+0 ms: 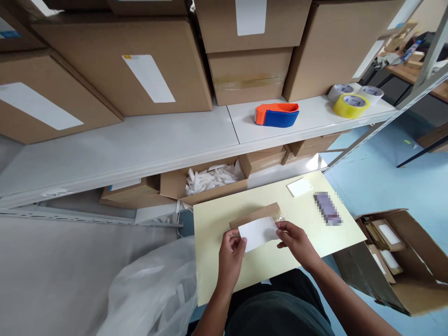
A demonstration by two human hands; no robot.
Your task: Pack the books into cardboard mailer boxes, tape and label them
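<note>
A blank-looking white label (258,233) is stretched between my hands just above a pale yellow tabletop (217,275). My left hand (233,247) pinches its left edge between thumb and fingers. At its right edge, my right hand (293,240) grips it the same way. Behind and partly under the label lies a small brown cardboard box (257,214) with shiny clear tape at its right end; the label hides its near side. Further right on the table are a stack of white labels (299,187) and a pixelated purple object (328,208).
Large cartons (140,70) fill the shelf (168,135) ahead. An orange-and-blue tape dispenser (277,115) and tape rolls (351,106) sit there. Below is an open box of white pieces (213,179). An open carton (416,289) with small boxes stands right; a plastic bag (154,289) is left.
</note>
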